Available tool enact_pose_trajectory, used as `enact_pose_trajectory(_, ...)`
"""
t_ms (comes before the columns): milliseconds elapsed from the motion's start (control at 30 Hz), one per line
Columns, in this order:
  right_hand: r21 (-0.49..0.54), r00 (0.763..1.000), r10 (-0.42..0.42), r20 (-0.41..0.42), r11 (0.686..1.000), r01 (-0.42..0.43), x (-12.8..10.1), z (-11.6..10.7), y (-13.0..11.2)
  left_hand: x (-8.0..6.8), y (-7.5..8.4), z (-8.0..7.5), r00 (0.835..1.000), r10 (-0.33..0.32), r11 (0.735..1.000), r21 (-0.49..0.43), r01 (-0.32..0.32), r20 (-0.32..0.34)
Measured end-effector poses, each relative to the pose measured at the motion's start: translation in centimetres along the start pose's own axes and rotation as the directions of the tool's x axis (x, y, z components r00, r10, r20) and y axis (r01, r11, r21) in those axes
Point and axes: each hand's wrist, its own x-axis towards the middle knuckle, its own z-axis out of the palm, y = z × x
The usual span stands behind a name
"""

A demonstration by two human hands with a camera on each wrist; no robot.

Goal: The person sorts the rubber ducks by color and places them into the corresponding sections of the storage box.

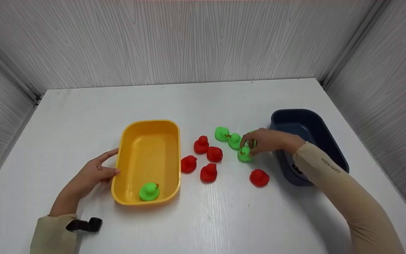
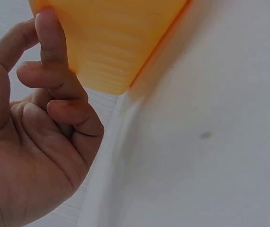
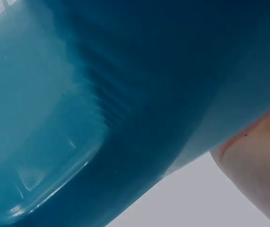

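In the head view, the right hand (image 1: 268, 138) hides most of the far green duck (image 1: 252, 132) at its 10 o'clock, and its fingers cover part of the near green duck (image 1: 244, 156) at 8 o'clock. The right sleeve (image 1: 344, 192) masks the navy tray (image 1: 330, 150) toward 7 o'clock; beneath it, a black object (image 1: 296, 169) shows too little to identify. That sleeve and the left sleeve (image 1: 53, 234) leave the frame at 4 and 8 o'clock.

In the left wrist view, the yellow tray (image 1: 150, 155) is cropped at 12 o'clock, the left hand (image 1: 89, 174) at 9; a blurred speck (image 2: 206, 135) defies naming. In the right wrist view, the right hand is cropped at 4 o'clock.
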Motion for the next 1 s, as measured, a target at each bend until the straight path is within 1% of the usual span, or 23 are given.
enact_pose_trajectory(167, 0.014, 1.000, -0.014, -0.019, 1.000, 0.015, -0.7, -0.8, 0.0, 0.1, -0.1, -0.1, 1.000, -0.006, 1.000, 0.004, 0.006, -0.003)
enact_pose_trajectory(333, 0.068, 0.998, -0.026, -0.055, 0.997, 0.029, -1.4, -1.9, -0.4, 0.1, -0.1, -0.1, 1.000, -0.005, 1.000, 0.027, 0.006, -0.008)
enact_pose_trajectory(533, 0.108, 0.990, -0.036, -0.138, 0.993, 0.051, -2.1, -3.2, -1.2, -0.1, 0.0, -0.1, 1.000, -0.008, 0.999, 0.042, 0.009, -0.009)
enact_pose_trajectory(667, 0.150, 0.978, -0.061, -0.198, 0.984, 0.091, -2.3, -3.9, -1.8, -0.2, 0.1, -0.2, 1.000, -0.011, 0.999, 0.033, 0.012, -0.009)
enact_pose_trajectory(800, 0.222, 0.963, -0.107, -0.248, 0.961, 0.164, -2.5, -4.3, -2.3, -0.1, 0.0, -0.1, 1.000, -0.011, 1.000, 0.022, 0.011, -0.005)
enact_pose_trajectory(1000, 0.331, 0.939, -0.199, -0.280, 0.899, 0.289, -2.3, -4.5, -3.7, -0.1, -0.3, -0.1, 1.000, 0.003, 1.000, -0.008, -0.003, 0.005)
